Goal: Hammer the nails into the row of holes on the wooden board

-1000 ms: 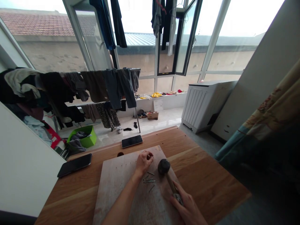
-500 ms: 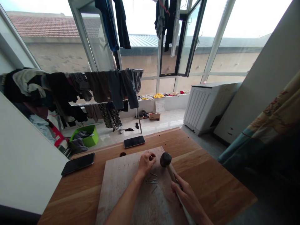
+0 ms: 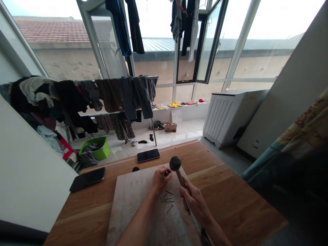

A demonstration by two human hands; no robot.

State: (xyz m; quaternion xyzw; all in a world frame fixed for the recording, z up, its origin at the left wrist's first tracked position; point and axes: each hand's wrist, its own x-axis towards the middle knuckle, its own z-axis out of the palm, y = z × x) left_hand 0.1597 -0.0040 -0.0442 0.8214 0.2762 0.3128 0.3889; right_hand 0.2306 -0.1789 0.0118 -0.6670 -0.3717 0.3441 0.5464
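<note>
My left hand [image 3: 161, 177] rests on a grey wooden board [image 3: 133, 201], its fingers pinched around a small nail held upright near the board's far edge. My right hand [image 3: 194, 203] grips the wooden handle of a black-headed mallet [image 3: 175, 164], whose head is raised just above and right of the left fingers. Several loose nails [image 3: 167, 198] lie on the board between my two hands. A row of small nail heads [image 3: 139, 179] dots the board to the left of my left hand.
The board lies on a brown wooden table [image 3: 230, 198]. Two dark phones lie on it, one at the left [image 3: 87, 178] and one at the far edge [image 3: 148, 155]. Beyond are a clothes rack [image 3: 102, 95], a green basin [image 3: 96, 152] and a white cabinet [image 3: 228, 116].
My right hand has slid up the handle and lifted the mallet head from the board's right side up and leftward over the left fingers. The left hand has stayed pinched in place.
</note>
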